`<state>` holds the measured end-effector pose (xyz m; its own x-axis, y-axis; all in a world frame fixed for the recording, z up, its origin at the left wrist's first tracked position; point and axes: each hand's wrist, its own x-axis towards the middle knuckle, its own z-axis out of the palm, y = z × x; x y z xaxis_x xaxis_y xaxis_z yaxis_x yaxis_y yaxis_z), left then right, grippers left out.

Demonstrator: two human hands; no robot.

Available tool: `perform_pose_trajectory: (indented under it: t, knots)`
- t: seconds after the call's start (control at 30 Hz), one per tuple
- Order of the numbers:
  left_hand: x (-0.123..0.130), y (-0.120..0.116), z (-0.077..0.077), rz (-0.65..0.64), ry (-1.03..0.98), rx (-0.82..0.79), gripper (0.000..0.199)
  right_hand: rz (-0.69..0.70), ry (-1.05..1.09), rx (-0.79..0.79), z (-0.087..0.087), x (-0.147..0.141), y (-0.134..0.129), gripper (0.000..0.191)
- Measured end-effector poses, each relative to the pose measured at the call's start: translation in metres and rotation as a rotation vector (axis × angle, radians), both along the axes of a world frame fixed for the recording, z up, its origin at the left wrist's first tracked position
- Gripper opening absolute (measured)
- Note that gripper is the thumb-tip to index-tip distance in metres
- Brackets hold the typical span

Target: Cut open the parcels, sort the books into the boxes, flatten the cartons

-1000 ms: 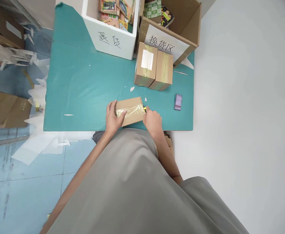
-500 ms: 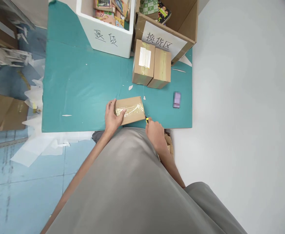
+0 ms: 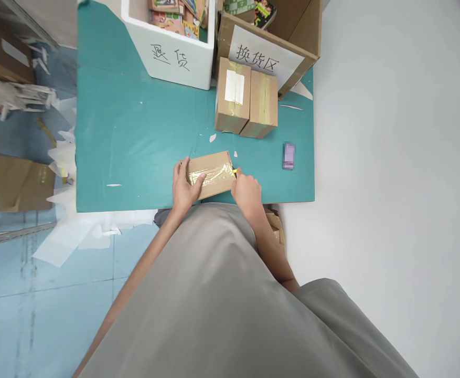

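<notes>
A small cardboard box (image 3: 214,181) with shiny clear tape along its top lies near the table's front edge. My left hand (image 3: 184,186) grips its left end, thumb on top and fingers around the far side. In my closed right hand (image 3: 247,193) is a utility knife (image 3: 235,171), black and yellow, mostly covered by the fingers. The knife's front part is at the right end of the box, close to the taped edge. Whether the blade is in the tape is too small to tell.
On the green table (image 3: 143,142) stand two taped cartons (image 3: 233,100), a white foam bin (image 3: 178,63) of booklets and an open cardboard box (image 3: 300,60) with a paper label. A blurred purple object (image 3: 288,156) lies at the right. Paper scraps (image 3: 68,236) hang at the left.
My right hand has moved away from me along the right end of the box, taking the knife with it. My left hand keeps its grip. The whole view has shifted slightly.
</notes>
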<state>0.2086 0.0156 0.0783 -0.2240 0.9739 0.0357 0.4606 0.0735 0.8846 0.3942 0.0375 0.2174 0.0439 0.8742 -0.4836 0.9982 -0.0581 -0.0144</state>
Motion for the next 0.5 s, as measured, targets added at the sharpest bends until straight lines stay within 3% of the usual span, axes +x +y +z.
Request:
perform_pose_trajectory:
  t: [0.33,0.5]
  knots:
    - [0.005,0.002,0.003,-0.016,-0.009,-0.021,0.079,-0.031,-0.026,-0.11,0.0,0.016,-0.035,0.045]
    - [-0.007,0.006,-0.005,-0.057,-0.043,-0.02,0.083,-0.002,0.02,-0.106,0.019,0.021,-0.048,0.045]
